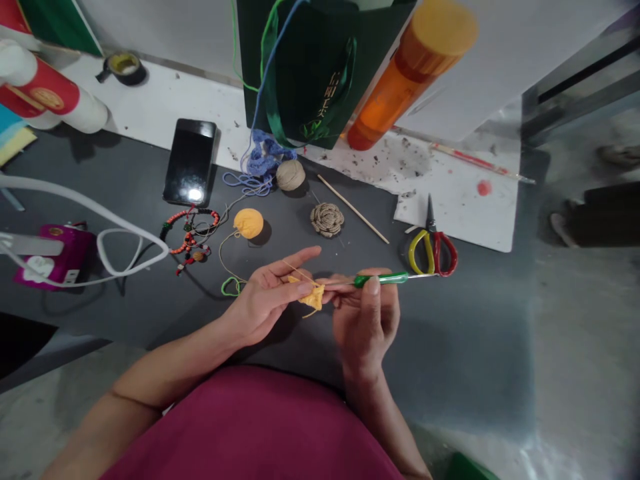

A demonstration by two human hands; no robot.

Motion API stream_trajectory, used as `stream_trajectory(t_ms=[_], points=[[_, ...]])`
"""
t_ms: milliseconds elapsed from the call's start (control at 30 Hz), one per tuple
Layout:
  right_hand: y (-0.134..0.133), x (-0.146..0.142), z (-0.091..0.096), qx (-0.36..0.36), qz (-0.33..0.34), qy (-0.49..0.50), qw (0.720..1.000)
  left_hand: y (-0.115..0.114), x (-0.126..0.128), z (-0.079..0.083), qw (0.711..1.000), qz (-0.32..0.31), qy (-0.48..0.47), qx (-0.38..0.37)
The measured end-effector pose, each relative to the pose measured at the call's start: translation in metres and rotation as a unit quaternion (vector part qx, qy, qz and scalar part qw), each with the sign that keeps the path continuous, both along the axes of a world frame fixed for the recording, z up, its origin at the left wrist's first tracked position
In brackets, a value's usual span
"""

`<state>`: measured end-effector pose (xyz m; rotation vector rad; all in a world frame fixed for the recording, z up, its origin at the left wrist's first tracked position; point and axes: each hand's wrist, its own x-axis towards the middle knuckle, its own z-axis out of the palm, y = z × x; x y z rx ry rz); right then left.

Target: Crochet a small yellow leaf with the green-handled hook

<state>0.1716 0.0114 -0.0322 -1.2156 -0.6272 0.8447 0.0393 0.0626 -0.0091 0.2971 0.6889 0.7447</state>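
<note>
We pinch the yellow crochet piece (314, 297) above the bench (460, 340) in our left grip (264, 297); our right grip (367, 312) is curled round the green-handled hook (387, 279), its tip apparently touching the piece.

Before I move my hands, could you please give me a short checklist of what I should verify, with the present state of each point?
1. Hook gripped by its green handle in the right hand: ok.
2. Yellow piece held in the left hand: ok.
3. Hook caught in the yellow piece: cannot tell, too small to see.
4. Strand beside the yellow ball running unbroken to the piece: cannot tell, the left hand hides part of the way.
5. Yellow ball well away from other items: not ok, beaded bracelets lie close by.
6. Scissors apart from both hands: ok.
</note>
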Motion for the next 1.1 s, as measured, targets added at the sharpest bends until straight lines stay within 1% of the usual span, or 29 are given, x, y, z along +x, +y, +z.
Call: stream_trajectory(t_ms=[100, 200, 300, 333, 400, 467, 500, 533, 633, 700, 767, 933, 1000, 1100], points=[[-0.002, -0.003, -0.003, 0.028, 0.025, -0.036, 0.999, -0.003, 0.0, -0.001, 0.999, -0.002, 0.026, 0.034], [-0.002, -0.006, -0.003, 0.064, 0.026, -0.098, 0.993, -0.005, 0.0, -0.002, 0.997, 0.002, 0.046, 0.065], [0.0, -0.005, 0.001, 0.109, 0.035, -0.176, 0.978, -0.006, 0.0, -0.003, 0.996, 0.021, 0.055, 0.065], [0.001, -0.004, 0.002, 0.124, 0.043, -0.217, 0.967, -0.006, 0.0, -0.002, 0.996, 0.028, 0.061, 0.059], [0.002, -0.002, 0.003, 0.153, 0.049, -0.322, 0.933, -0.005, 0.001, -0.002, 0.996, 0.037, 0.071, 0.048], [0.002, -0.001, 0.003, 0.166, 0.031, -0.41, 0.896, -0.005, 0.001, 0.0, 0.996, 0.041, 0.069, 0.035], [0.002, -0.001, 0.003, 0.166, 0.018, -0.428, 0.888, -0.004, 0.001, 0.001, 0.997, 0.04, 0.063, 0.027], [0.001, -0.002, 0.003, 0.161, 0.009, -0.423, 0.892, -0.004, 0.001, 0.001, 0.998, 0.039, 0.054, 0.018], [0.0, -0.006, 0.002, 0.142, 0.008, -0.317, 0.938, -0.003, 0.002, 0.002, 0.999, 0.028, 0.028, -0.009], [-0.001, -0.009, 0.002, 0.132, -0.006, -0.251, 0.959, -0.003, 0.002, 0.002, 0.999, 0.022, 0.02, -0.02], [-0.002, -0.011, 0.0, 0.12, -0.036, -0.229, 0.965, -0.003, 0.001, 0.001, 0.999, 0.02, 0.021, -0.023], [-0.007, -0.009, -0.003, 0.08, -0.088, -0.235, 0.965, -0.003, 0.0, -0.001, 0.999, 0.012, 0.033, -0.012], [-0.007, -0.007, -0.002, 0.068, -0.097, -0.229, 0.966, -0.003, 0.0, -0.002, 0.999, 0.012, 0.03, -0.009], [-0.005, -0.006, 0.001, 0.061, -0.091, -0.213, 0.971, -0.002, 0.0, -0.003, 1.0, 0.014, 0.021, -0.01]])
